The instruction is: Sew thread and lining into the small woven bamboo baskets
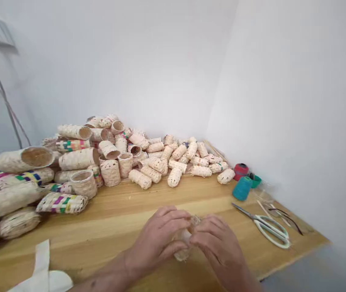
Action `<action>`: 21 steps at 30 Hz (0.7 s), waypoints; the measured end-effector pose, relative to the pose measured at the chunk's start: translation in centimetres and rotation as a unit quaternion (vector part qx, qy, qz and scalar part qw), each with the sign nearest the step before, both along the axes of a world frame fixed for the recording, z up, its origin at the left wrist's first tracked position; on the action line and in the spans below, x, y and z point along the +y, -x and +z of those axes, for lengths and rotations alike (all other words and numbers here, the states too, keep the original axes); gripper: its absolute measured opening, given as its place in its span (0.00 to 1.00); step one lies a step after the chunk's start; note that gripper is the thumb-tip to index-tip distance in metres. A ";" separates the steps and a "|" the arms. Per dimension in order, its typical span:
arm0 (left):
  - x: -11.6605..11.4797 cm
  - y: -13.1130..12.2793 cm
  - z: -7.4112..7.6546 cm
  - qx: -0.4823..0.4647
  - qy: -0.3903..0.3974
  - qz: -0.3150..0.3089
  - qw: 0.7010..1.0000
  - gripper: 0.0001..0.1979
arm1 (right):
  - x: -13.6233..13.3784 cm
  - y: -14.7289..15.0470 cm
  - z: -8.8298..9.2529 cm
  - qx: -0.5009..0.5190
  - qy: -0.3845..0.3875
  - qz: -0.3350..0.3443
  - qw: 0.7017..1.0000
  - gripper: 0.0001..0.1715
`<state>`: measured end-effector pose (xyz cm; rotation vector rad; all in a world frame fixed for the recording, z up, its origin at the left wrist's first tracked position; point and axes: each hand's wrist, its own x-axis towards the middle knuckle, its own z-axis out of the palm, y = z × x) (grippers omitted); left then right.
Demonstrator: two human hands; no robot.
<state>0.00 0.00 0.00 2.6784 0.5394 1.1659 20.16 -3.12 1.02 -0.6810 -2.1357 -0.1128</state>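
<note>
Between my two hands is a small woven tube, pale like the ones in the pile, held just above or on the wooden table. My left hand closes round its left side with the thumb along the near face. From the right, my right hand has its fingers curled at the tube's upper end. Most of the tube is hidden by my fingers, and the view is slightly blurred. Nearest to my right hand lies a pair of white-handled scissors, blades pointing left.
A heap of larger woven tubes fills the left. Smaller woven pieces lie along the wall. At right stand a teal thread cone and a red spool, near eyeglasses. A white strip lies front left.
</note>
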 end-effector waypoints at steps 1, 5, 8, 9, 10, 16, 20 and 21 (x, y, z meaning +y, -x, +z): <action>-0.1 0.1 0.0 0.000 -0.002 0.000 1.000 0.17 | 0.0 0.1 0.1 -0.004 -0.009 0.006 1.000 0.11; -0.4 0.1 0.3 -0.010 -0.006 0.027 1.000 0.11 | -0.1 0.5 0.7 0.012 -0.041 0.004 0.999 0.12; -0.9 -0.3 0.7 -0.027 -0.005 0.058 0.998 0.08 | -0.4 0.7 0.8 0.060 -0.041 -0.009 0.997 0.12; -1.0 -0.4 0.8 -0.034 -0.005 0.060 0.998 0.07 | -0.6 0.7 0.8 0.080 -0.029 -0.003 0.996 0.12; -1.2 -0.5 1.0 -0.041 -0.004 0.059 0.997 0.06 | -0.7 0.7 0.6 0.099 -0.011 0.007 0.995 0.11; -1.0 -0.4 0.9 -0.084 0.043 0.063 0.994 0.06 | -1.7 -0.2 0.1 0.192 0.110 0.073 0.972 0.05; -0.3 0.0 0.2 -0.079 0.060 0.119 0.988 0.07 | -2.8 -1.1 1.0 0.395 0.258 0.118 0.874 0.06; -0.2 0.0 0.0 -0.078 0.060 0.131 0.987 0.07 | -3.2 -1.6 1.2 0.448 0.294 0.114 0.837 0.08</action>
